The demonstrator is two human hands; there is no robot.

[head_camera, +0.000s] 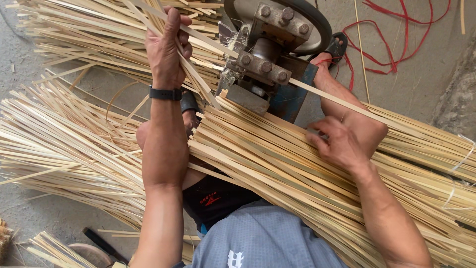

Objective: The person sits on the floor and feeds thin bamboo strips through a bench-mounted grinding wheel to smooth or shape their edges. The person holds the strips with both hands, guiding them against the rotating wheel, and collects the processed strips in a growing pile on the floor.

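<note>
Left hand (167,47) raised at upper centre, black wristband (165,93) on the wrist, grip closed around a few thin bamboo strips (198,79) that fan downward and to the right from the fingers. One longer strip (337,101) running from that hand across the metal splitting machine (265,59) and on toward the right, past the bolted grey block at the machine's middle. Machine bearing a dark round wheel (317,25) at the top and a blue base (292,97) below, standing on the concrete floor (416,84).

Right hand (337,144) lower, palm down on a thick bundle of split bamboo (277,168) lying across the lap; fingers curled onto the top strips, grip partly closed on them, thumb side hidden, so a full clasp cannot be told. Bundle slanting from just below the machine down to the lower right corner.

Second large heap of pale strips (59,149) spread on the floor at left, touching the left forearm's edge in view. Further loose strips (89,30) piled at upper left behind the raised hand. Red cord (396,54) looped on the floor at upper right, near a sandalled foot (337,47) beside the wheel. Grey shirt (263,238) and dark shorts (215,198) at bottom centre. Dark-handled tool (101,243) on the floor at lower left, well apart from both hands.
</note>
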